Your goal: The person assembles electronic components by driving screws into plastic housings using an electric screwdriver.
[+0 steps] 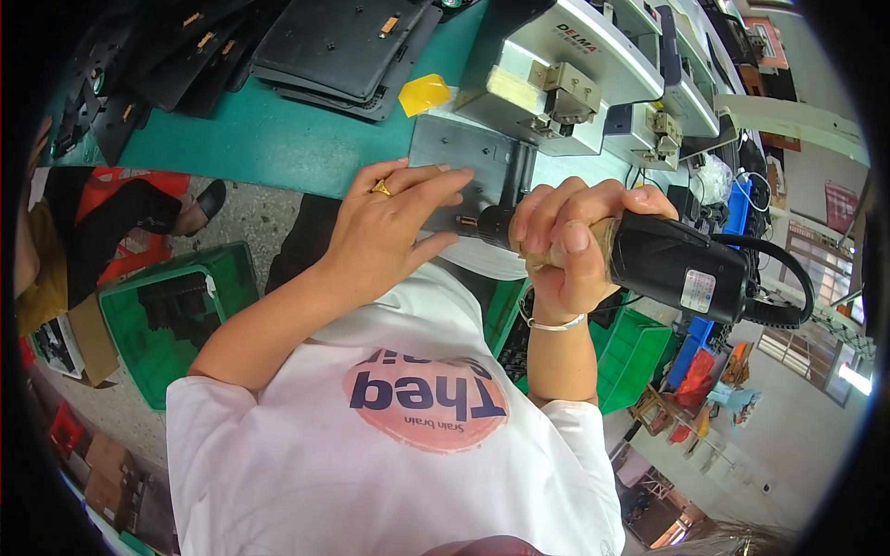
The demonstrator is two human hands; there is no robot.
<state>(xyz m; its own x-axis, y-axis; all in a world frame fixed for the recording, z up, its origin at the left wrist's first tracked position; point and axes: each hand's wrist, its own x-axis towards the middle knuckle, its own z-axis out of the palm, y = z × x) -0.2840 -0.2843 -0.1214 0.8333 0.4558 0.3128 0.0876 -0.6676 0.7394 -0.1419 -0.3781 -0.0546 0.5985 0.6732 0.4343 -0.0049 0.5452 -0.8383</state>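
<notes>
A black electric screwdriver (pixel 667 264) with tan tape round its grip lies in my right hand (pixel 579 236), its fingers wrapped about it. The narrow bit points left, over a dark plastic panel (pixel 464 153) at the bench's edge. On the panel's near left part rests my left hand (pixel 389 218), fingers stretched and a ring on one of them. Its fingertips are close to the bit. Whether the bit touches the panel I cannot tell.
Stacked black panels (pixel 334 46) lie on the green bench (pixel 232 148), near a yellow piece (pixel 425 94). White machines (pixel 565 74) stand at the far right. A green crate (pixel 176 306) is on the floor at left, another green crate (pixel 640 357) at right. A person's leg shows at left.
</notes>
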